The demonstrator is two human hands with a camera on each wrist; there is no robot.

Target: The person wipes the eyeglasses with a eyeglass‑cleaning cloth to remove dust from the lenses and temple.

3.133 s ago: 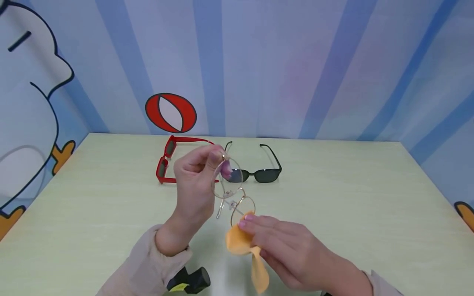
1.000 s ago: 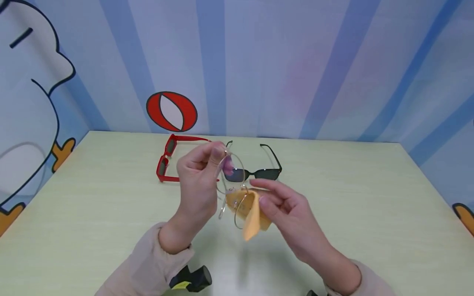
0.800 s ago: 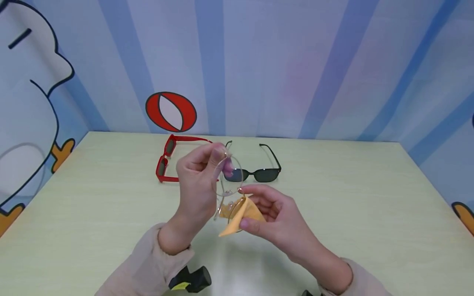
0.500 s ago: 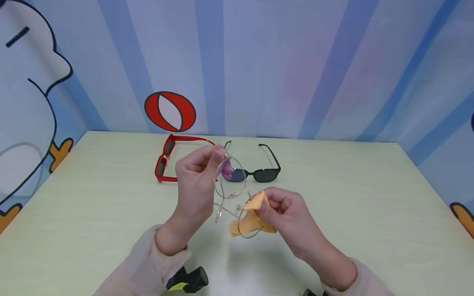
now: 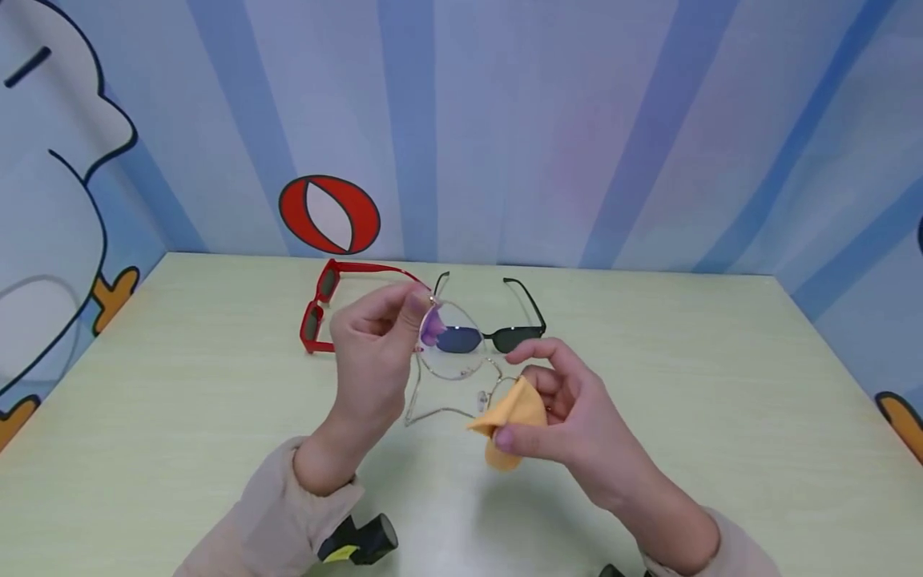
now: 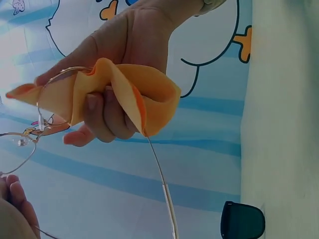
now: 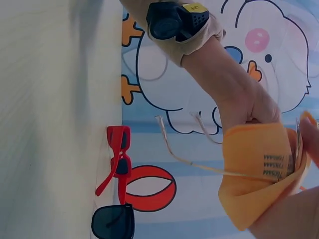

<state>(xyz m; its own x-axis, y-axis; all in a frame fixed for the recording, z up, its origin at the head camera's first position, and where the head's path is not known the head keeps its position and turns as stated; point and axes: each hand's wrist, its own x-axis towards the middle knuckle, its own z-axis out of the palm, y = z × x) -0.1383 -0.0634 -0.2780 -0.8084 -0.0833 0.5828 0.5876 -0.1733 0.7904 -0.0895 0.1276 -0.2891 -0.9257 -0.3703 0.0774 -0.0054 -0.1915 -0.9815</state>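
My left hand (image 5: 371, 353) pinches a pair of thin gold-rimmed eyeglasses (image 5: 456, 367) at one end of the frame, holding them up above the table. A yellow cleaning cloth (image 5: 515, 421) is folded over the other lens, which it mostly covers. My right hand (image 5: 580, 421) pinches cloth and lens together, thumb on the near side, index finger raised off. In the left wrist view the cloth (image 6: 162, 92) wraps the rim, and one temple (image 6: 169, 209) hangs below it. Small dark print marks the cloth (image 7: 249, 149) in the right wrist view.
Behind my hands, red-framed sunglasses (image 5: 308, 322) lie on the pale table (image 5: 692, 401), with black sunglasses (image 5: 515, 340) to their right. A blue striped backdrop (image 5: 505, 144) with cartoon figures stands at the table's far edge. A black wrist camera (image 5: 368, 541) sits on my left wrist.
My right hand has shifted the cloth from the lens's lower edge to folding over it, rubbing about and turning it. The eyeglasses have tilted slightly; my left hand keeps its pinch.
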